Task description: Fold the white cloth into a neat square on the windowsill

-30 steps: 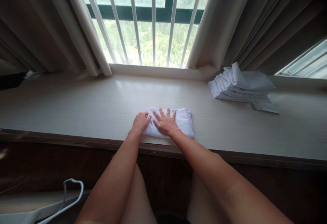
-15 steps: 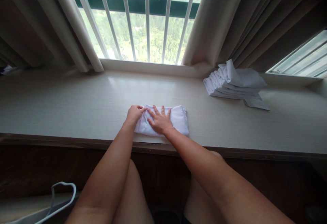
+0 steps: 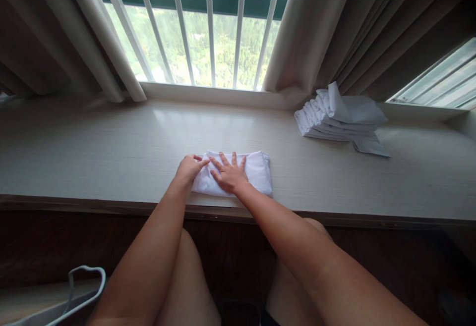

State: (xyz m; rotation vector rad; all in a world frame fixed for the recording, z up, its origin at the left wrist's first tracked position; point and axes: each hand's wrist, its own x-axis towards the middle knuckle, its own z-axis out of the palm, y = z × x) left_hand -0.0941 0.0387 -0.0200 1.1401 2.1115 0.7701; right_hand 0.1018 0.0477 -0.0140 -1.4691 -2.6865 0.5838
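Writing: none readable on any cloth, on the surface or at the window.

Folded cloth (image 3: pixel 256 172): white, lying flat near the front edge of the pale wood-grain surface (image 3: pixel 111 152), below the barred window.

Right hand (image 3: pixel 227 175): open, palm down, fingers (image 3: pixel 224 159) spread, pressed flat on the left half of the folded cloth.

Left hand (image 3: pixel 189 167): just left of the right hand, fingers curled and pinching the left edge of the folded cloth; knuckles up, thumb hidden.

Stack of cloths (image 3: pixel 340 115): white, folded, piled well to the right of the folded cloth and farther back, against the foot of the dark curtain; top piece loosely draped, one flat piece sticking out at the near right corner.

Window bars (image 3: pixel 210 28): white, upright, straight behind the folded cloth; green hillside beyond the glass.

Light curtains (image 3: pixel 293 38): drawn to either side of the bars, hems resting on the surface.

Dark curtain (image 3: pixel 390 28): brown, hanging to the right of the light one, behind the stack.

Hanger (image 3: pixel 80 291): white, far below and left of the folded cloth, under the surface edge, partly cut off by the frame.

Obstruction: both forearms crossing the front edge of the surface, covering the near left corner of the folded cloth; bare knees beneath.
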